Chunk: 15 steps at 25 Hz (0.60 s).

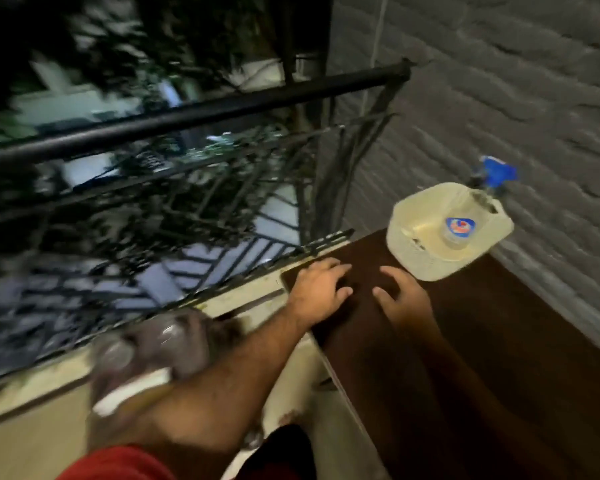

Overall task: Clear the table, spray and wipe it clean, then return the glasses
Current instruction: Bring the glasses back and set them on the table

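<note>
The dark brown table (499,341) fills the lower right. My left hand (321,289) and my right hand (400,296) hover close together over its far left corner, fingers loosely bent, nothing visible in either. A cream basket (416,261) sits on the table's far end, and in it lies a clear spray bottle (458,232) with a blue trigger. Two blurred clear glasses (118,351) stand on a grey-brown surface to the left of the table, below my left forearm.
A black metal railing (194,112) runs along the balcony edge on the left and behind the table. A grey brick wall (516,98) borders the table on the right. A white flat item (129,393) lies beside the glasses. The frame is motion-blurred.
</note>
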Each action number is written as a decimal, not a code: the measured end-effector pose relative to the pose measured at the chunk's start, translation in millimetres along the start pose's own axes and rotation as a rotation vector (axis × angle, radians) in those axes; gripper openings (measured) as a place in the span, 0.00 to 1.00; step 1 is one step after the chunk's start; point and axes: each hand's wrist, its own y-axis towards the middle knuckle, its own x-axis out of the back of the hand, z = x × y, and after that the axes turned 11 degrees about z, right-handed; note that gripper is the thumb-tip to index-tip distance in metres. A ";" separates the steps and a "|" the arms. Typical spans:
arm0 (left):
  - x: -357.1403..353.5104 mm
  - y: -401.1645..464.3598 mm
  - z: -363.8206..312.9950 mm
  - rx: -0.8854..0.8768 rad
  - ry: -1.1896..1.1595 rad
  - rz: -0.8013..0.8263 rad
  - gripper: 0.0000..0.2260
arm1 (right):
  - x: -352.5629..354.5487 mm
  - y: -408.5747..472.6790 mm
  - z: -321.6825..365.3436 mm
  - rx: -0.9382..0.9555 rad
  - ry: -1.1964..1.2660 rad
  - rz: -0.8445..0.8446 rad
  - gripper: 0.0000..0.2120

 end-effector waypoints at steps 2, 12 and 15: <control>-5.0 -65.1 52.4 0.174 -0.053 -0.030 0.24 | -47.3 -14.8 32.4 0.065 -0.004 0.126 0.21; 13.3 -320.1 244.5 0.739 -0.154 -0.175 0.26 | -265.8 -23.5 198.7 0.320 -0.070 0.627 0.25; 16.4 -361.6 300.7 0.835 -0.168 -0.117 0.28 | -321.0 -14.5 222.8 0.312 -0.171 0.722 0.26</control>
